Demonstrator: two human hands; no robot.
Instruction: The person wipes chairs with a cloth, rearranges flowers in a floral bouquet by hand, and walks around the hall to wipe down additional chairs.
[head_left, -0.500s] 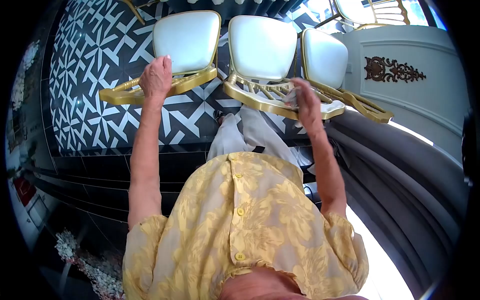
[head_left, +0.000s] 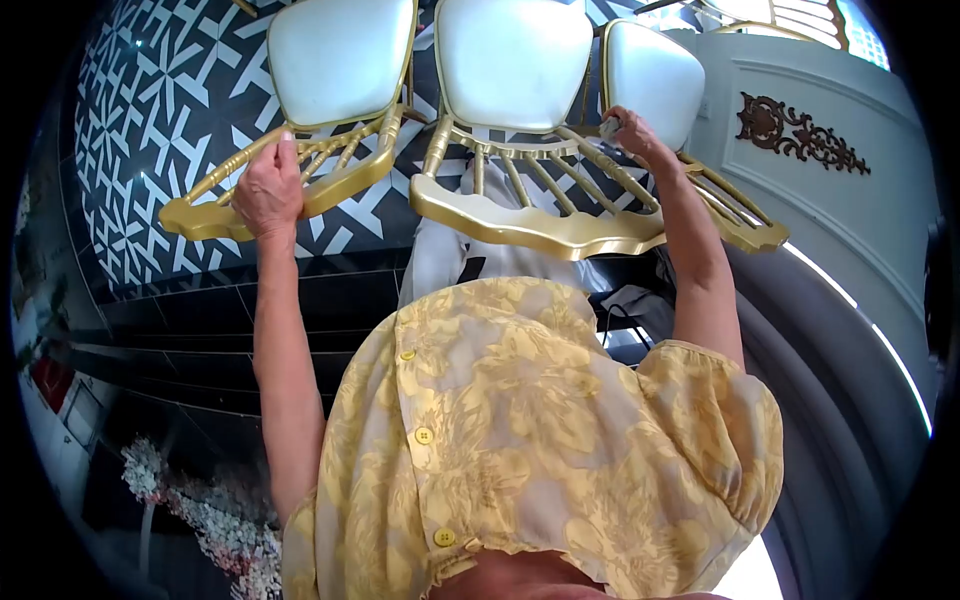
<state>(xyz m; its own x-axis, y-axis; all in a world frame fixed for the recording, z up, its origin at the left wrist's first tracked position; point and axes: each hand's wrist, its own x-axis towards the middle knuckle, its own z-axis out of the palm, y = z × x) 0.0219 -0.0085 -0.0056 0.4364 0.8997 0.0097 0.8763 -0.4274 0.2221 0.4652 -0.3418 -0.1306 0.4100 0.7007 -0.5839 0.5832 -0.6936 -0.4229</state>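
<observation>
My left hand (head_left: 270,190) is closed over the backrest of the left gold chair (head_left: 348,190), with the thumb pointing toward its white seat (head_left: 342,62). A crumpled pale cloth (head_left: 610,128) shows at the fingers of my right hand (head_left: 642,138), which is closed around it. That hand is over the right chair's white seat (head_left: 655,80), near the gold bars at its back; whether it touches them I cannot tell. Between my hands is the middle gold chair (head_left: 530,225), its slatted back toward me and its white seat (head_left: 513,65) beyond.
Black-and-white patterned tiles (head_left: 150,150) cover the floor, with a dark step edge (head_left: 200,315) close to me. A white panelled wall (head_left: 800,190) with a brown carved ornament (head_left: 800,135) and grey drapery (head_left: 820,400) stand at right. White flowers (head_left: 235,540) are at lower left.
My right hand has moved from the middle chair's backrest up and right, toward the right chair, with the cloth. My left hand stays on the left chair; the view has shifted.
</observation>
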